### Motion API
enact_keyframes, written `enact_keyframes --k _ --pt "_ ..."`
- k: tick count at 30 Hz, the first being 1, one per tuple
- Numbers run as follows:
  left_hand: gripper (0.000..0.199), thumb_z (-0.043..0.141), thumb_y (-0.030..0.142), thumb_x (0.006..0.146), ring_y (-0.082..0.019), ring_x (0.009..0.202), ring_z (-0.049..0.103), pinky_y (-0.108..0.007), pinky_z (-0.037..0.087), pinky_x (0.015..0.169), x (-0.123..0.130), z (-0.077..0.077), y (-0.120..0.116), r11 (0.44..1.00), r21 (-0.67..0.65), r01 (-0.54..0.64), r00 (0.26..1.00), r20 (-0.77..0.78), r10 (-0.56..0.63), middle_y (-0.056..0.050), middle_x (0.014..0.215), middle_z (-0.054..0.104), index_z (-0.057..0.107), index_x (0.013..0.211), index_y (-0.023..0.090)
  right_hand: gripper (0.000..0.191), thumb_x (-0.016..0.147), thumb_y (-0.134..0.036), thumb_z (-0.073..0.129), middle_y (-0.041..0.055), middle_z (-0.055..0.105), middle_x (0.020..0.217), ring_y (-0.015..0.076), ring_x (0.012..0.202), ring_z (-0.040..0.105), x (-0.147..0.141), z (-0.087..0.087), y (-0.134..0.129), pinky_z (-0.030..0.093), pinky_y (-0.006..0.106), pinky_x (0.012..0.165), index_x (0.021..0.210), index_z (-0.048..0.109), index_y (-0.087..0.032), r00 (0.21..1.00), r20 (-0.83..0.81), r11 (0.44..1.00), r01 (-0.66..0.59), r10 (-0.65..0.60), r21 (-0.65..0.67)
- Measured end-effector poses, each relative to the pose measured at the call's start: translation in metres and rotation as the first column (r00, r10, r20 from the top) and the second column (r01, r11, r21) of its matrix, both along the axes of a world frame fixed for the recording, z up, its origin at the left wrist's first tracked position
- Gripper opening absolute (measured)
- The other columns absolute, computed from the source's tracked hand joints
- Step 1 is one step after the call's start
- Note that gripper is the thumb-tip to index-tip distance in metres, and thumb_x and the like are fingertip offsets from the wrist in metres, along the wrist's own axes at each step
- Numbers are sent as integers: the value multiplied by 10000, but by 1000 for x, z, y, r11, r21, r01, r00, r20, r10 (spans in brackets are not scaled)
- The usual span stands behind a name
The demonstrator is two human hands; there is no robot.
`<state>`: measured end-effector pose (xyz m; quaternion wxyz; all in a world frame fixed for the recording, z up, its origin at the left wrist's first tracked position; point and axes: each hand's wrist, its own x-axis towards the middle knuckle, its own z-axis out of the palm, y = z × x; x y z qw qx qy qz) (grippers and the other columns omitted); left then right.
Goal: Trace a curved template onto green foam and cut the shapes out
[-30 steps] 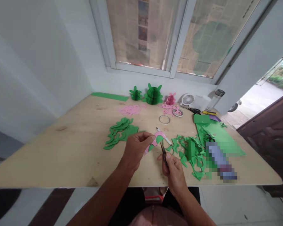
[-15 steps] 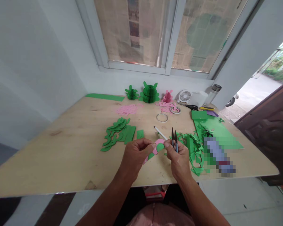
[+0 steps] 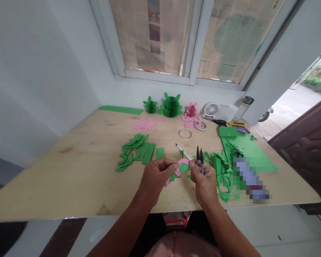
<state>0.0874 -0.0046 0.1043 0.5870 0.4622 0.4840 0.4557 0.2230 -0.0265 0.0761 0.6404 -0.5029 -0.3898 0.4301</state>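
Observation:
Between thumb and fingers, my left hand [image 3: 156,176] pinches a curved pink paper cutout [image 3: 182,162] that lies against green paper [image 3: 184,167]. My right hand [image 3: 205,182] is closed on small scissors [image 3: 200,157] with dark blades pointing up and away. Its thumb and forefinger also meet the right edge of the cutout and green paper. Just beyond the hands is a white pen [image 3: 182,150]; its near end is hidden by my right hand. Green paper scraps [image 3: 223,167] lie to the right of that hand.
Left of the hands are stacked green cut pieces [image 3: 132,148]. Farther back lie pink cutouts [image 3: 145,124], a metal-looking ring [image 3: 185,134] and a tape roll [image 3: 200,125]. Folded green paper figures [image 3: 171,106], a fan [image 3: 211,109] and a bottle [image 3: 244,109] stand along the wall.
The view has shifted slightly. Both hands keep nearly the same pose around the paper, and a narrow green strip beside the pen shows more clearly.

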Motion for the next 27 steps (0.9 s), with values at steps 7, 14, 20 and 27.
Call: enact_keyframes --k 7,14,20,27 --pt "192 667 321 659 -78 407 405 -211 250 415 0 1 1 1000 9 1 1000 -19 -1 6 474 591 653 570 151 281 739 -412 689 -78 282 523 76 468 174 0 0 0 126 238 431 653 593 -163 1000 10 1000 2 -2 -5" --pt "176 676 309 645 -97 428 464 -222 301 446 0 1 4 1000 14 -4 1000 11 4 12 465 585 650 557 159 274 749 -404 680 -73 276 530 81 476 184 -1 1 1 133 247 439 654 586 -165 1000 21 1000 4 -4 0" --pt "158 676 293 638 -98 445 478 -224 323 463 1 3 4 1000 17 -5 1000 20 4 10 484 595 651 563 155 286 756 -404 675 -75 265 528 81 478 185 -1 3 1 136 246 444 635 570 -167 1000 24 1000 3 -3 11" --pt "141 693 261 622 -85 451 461 -211 309 447 -1 5 8 998 29 -58 997 60 56 19 485 583 650 546 150 282 750 -436 672 -85 256 523 81 463 178 0 4 3 133 245 441 718 585 -169 1000 8 1000 -7 6 9"
